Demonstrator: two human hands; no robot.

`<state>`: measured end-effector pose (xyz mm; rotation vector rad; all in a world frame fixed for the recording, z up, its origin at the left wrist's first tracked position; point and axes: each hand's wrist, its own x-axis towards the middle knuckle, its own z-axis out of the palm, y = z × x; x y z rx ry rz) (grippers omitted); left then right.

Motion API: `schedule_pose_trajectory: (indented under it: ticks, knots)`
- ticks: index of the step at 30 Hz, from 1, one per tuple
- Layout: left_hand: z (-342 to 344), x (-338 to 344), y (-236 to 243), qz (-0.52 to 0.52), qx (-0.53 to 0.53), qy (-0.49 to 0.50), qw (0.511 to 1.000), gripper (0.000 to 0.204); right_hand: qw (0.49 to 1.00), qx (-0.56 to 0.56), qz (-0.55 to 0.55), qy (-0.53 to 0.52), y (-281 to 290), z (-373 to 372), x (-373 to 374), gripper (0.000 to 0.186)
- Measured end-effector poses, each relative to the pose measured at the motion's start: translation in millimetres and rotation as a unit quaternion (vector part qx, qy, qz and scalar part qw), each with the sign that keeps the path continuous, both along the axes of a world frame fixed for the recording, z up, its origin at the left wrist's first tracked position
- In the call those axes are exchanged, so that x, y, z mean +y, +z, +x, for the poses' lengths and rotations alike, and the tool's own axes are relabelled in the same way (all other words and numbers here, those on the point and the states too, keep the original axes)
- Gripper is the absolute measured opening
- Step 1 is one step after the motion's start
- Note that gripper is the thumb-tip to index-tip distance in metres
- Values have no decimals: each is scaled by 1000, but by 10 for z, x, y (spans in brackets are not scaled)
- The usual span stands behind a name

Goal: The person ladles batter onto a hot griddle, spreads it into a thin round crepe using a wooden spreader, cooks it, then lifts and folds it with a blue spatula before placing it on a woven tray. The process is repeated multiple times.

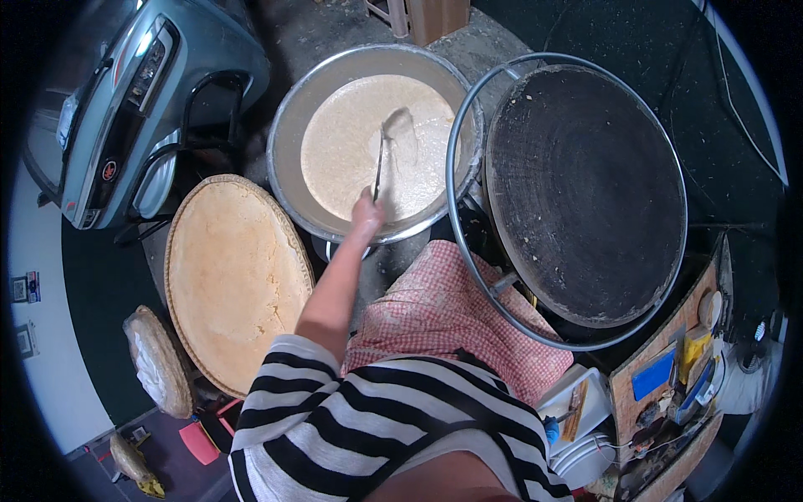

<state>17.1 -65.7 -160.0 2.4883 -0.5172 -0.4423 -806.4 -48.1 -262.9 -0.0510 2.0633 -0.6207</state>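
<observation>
My left hand (366,215) is closed round the handle of a long ladle (381,163) and reaches over the near rim of a wide metal basin (288,180). Pale, thick batter (339,125) fills much of the basin. The ladle's head dips into the batter right of the middle, where the surface is disturbed. My right hand does not show. To the right of the basin is a large round black griddle (590,197), ringed by a metal tube frame (456,209). Pale crumbs are scattered on the griddle.
At my left lies a broad round tray of flat, pale-brown sheets (234,280). A blue-grey motor vehicle (159,92) stands beyond it. A checked cloth (452,318) covers my lap. Tools crowd a wooden board (627,402) at lower right, beside a white tub (585,460).
</observation>
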Motion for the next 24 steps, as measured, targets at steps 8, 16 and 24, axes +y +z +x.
schedule_pose_trajectory:
  ticks: [8, 16, 24]
  knots:
    - [-23, 621, 321, 52, 263, -101, 958, 39, 999, 33, 20, -20, 370, 384, -104, 27]
    - [-249, 522, -70, 3, 130, 21, 991, 31, 1000, 18, 1, 5, 308, 279, -73, 28]
    - [-40, 516, -63, -136, 37, -118, 983, 40, 998, 19, 31, 44, 307, 266, -109, 30]
